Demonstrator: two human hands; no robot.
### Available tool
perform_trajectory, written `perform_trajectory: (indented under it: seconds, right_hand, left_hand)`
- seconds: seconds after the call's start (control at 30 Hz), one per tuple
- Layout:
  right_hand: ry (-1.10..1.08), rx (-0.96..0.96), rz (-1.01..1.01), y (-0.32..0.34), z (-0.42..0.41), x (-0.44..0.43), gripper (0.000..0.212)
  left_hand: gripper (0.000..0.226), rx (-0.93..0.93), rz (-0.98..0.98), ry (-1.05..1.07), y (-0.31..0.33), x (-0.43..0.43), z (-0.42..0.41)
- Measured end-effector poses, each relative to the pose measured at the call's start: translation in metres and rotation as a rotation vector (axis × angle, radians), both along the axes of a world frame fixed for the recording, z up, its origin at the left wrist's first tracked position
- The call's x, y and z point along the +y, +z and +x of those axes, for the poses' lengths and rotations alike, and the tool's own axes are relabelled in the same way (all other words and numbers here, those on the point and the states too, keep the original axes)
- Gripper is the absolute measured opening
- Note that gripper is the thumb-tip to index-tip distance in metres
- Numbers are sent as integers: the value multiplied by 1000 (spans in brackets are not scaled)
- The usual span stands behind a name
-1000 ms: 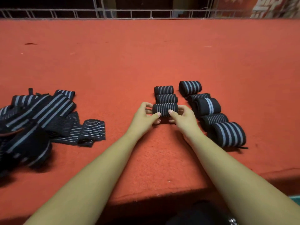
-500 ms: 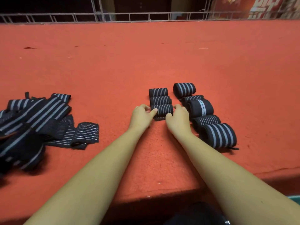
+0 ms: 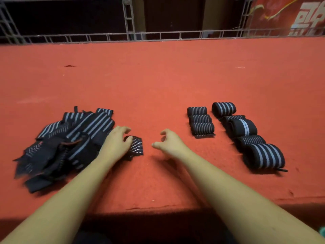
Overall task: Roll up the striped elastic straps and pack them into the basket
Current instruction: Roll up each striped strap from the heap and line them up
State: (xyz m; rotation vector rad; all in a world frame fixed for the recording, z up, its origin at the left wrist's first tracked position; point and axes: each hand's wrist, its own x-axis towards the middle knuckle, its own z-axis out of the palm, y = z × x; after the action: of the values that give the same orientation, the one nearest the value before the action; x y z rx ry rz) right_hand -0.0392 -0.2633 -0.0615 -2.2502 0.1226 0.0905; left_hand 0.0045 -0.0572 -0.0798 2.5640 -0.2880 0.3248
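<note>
Working over the red felt-covered bench (image 3: pixel 158 81), our left hand (image 3: pixel 115 147) curls its fingers onto a flat black strap with thin white stripes (image 3: pixel 136 147) at the edge of the loose pile of black-and-grey striped straps (image 3: pixel 70 141). Our right hand (image 3: pixel 171 143) hovers loosely curled, holding nothing. The rolled striped straps (image 3: pixel 246 129) lie in two rows at right.

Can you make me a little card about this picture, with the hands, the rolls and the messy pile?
Left hand: fingers curled on a thin-striped strap at the pile's edge
Right hand: loosely curled, holding nothing
Rolled straps: eight, in two rows on the right, three and five
Unrolled pile: on the left
Surface: red carpet
Basket: not in view
</note>
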Motion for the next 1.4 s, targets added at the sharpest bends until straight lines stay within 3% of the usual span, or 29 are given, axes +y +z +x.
perform_trajectory:
  seconds: [0.13, 0.27, 0.43, 0.5, 0.6, 0.7, 0.8, 0.9, 0.97, 1.07, 1.27, 1.4]
  right_hand:
    - [-20, 26, 21, -15, 5, 40, 61]
    - [-94, -19, -265, -39, 3, 68, 59]
    - [-172, -147, -183, -45, -3, 75, 26]
    - [-169, -134, -75, -44, -1, 75, 16]
    - [-177, -123, 366, -39, -2, 68, 3]
    - [-152, -59, 704, -23, -13, 47, 21]
    - [-140, -25, 883, -6, -22, 20, 18]
    - [-213, -76, 956, 12, -27, -6, 18]
    - [-262, -149, 935, 24, -31, -22, 17]
    - [-294, -221, 851, 33, -43, -37, 32]
    - [-227, -110, 968, 39, -58, -49, 16]
    - [-181, -201, 684, 43, -63, -56, 23]
  left_hand:
    - [50, 144, 33, -33, -35, 37, -8]
    - [37, 72, -94, -80, -42, 49, -12]
    - [39, 134, -240, -188, -43, 57, -12]
    - [39, 130, -285, -206, -41, 56, -13]
    - [44, 151, -328, -203, -37, 53, -16]
    - [52, 123, -240, -219, -35, 55, -15]
    - [70, 118, -47, -280, -36, 56, -13]
    - [59, 53, 66, -333, -43, 54, -9]
    - [62, 59, 0, -278, -43, 53, -9]
    - [42, 42, -46, -253, -36, 47, -18]
    - [20, 92, -339, -244, -19, 33, -43]
    - [20, 187, -598, -299, 19, 10, -65]
